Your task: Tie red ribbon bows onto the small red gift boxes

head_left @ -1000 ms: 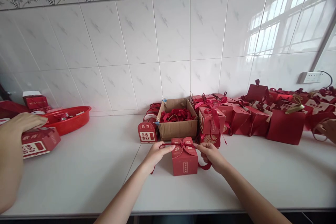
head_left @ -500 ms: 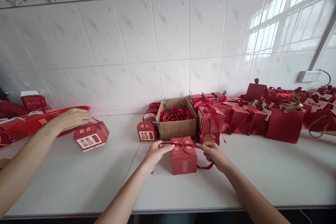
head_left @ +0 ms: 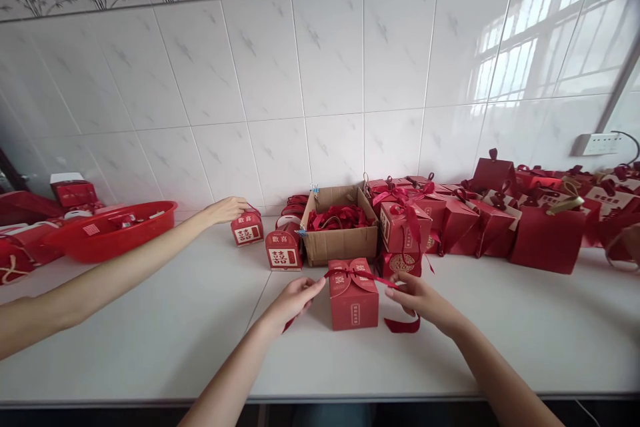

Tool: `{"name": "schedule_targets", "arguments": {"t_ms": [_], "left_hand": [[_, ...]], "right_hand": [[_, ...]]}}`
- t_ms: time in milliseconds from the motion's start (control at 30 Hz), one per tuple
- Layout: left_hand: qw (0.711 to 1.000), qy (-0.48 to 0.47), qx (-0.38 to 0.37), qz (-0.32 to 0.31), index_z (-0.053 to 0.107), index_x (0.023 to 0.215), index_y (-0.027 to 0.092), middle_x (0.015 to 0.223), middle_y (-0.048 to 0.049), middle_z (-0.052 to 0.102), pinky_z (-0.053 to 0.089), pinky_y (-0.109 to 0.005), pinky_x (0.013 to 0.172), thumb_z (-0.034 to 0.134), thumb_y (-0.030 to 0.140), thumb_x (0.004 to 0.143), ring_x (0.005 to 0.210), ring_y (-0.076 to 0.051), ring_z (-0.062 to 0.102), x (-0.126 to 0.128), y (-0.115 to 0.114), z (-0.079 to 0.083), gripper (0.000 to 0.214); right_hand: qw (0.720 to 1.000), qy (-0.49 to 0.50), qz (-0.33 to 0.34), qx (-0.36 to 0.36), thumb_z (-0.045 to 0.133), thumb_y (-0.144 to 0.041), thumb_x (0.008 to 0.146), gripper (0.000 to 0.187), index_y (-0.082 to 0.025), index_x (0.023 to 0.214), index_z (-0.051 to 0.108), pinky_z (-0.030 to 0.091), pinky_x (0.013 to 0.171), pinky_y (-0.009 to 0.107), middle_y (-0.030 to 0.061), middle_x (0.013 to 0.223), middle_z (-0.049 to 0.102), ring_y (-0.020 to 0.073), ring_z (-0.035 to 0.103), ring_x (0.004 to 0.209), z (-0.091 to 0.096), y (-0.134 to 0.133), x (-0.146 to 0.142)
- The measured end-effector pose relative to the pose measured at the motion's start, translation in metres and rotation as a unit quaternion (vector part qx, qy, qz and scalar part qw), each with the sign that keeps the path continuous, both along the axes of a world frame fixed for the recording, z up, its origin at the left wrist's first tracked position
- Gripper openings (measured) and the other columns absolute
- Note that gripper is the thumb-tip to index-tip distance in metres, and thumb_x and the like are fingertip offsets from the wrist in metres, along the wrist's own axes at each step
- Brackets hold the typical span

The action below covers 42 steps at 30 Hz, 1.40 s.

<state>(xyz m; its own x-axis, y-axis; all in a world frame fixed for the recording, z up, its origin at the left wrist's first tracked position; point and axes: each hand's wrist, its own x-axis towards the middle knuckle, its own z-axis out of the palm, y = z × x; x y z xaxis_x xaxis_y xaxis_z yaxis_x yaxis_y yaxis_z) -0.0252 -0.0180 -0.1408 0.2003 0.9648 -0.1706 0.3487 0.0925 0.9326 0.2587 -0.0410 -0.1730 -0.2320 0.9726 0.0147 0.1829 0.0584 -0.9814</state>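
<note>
A small red gift box with curved top flaps stands on the white counter in front of me. A dark red ribbon crosses its top, and one end curls on the counter at the right. My left hand pinches the ribbon at the box's left side. My right hand pinches it at the right side. Both hands are closed on the ribbon.
A co-worker's arm reaches in from the left, the hand resting on a small red box near the wall. A similar box, a cardboard box of ribbons, many red gift boxes and a red basin line the back.
The co-worker's hand carried a small red box from the far left to the wall beside the other boxes. My hands drew the ribbon outward over my box.
</note>
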Motion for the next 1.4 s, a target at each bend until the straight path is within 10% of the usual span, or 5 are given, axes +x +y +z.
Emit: {"name": "schedule_targets", "arguments": {"t_ms": [200,400,833,1400], "left_hand": [[0.998,0.038,0.025,-0.035,0.052,0.078,0.018,0.057,0.0073,0.044,0.025,-0.021,0.05,0.065,0.056,0.068,0.049,-0.007,0.035,-0.048,-0.01,0.005,0.041],[0.995,0.008,0.101,-0.005,0.054,0.072,0.018,0.057,0.0053,0.047,0.03,-0.021,0.051,0.07,0.046,0.066,0.052,-0.009,0.042,-0.067,-0.006,0.038,0.033],[0.952,-0.202,0.228,-0.011,0.064,0.077,0.014,0.077,-0.0017,0.064,0.04,-0.024,0.063,0.078,0.028,0.06,0.068,-0.011,0.056,0.019,0.022,0.124,0.027],[0.936,-0.249,0.246,-0.033,0.059,0.082,0.017,0.081,-0.0015,0.064,0.045,-0.027,0.072,0.071,0.039,0.07,0.075,-0.014,0.059,0.061,0.027,0.126,0.027]], "right_hand": [[0.995,-0.102,0.01,-0.018,0.057,-0.062,0.074,0.045,-0.018,0.065,0.047,0.03,0.05,0.024,-0.0038,0.054,0.045,0.0099,0.04,0.05,-0.004,-0.024,0.045],[0.99,-0.109,-0.079,0.035,0.055,-0.063,0.074,0.045,-0.019,0.066,0.051,0.025,0.045,0.023,-0.003,0.054,0.046,0.0098,0.038,0.05,0.036,-0.033,0.066],[0.956,0.079,-0.149,0.238,0.076,-0.042,0.062,0.044,-0.017,0.094,0.059,0.047,0.06,0.029,0.004,0.077,0.064,0.0171,0.061,0.07,0.15,0.015,0.008],[0.935,0.186,-0.039,0.3,0.07,-0.029,0.069,0.054,-0.022,0.119,0.049,0.051,0.077,0.034,-0.0001,0.082,0.065,0.016,0.064,0.08,0.163,0.042,-0.048]]}}
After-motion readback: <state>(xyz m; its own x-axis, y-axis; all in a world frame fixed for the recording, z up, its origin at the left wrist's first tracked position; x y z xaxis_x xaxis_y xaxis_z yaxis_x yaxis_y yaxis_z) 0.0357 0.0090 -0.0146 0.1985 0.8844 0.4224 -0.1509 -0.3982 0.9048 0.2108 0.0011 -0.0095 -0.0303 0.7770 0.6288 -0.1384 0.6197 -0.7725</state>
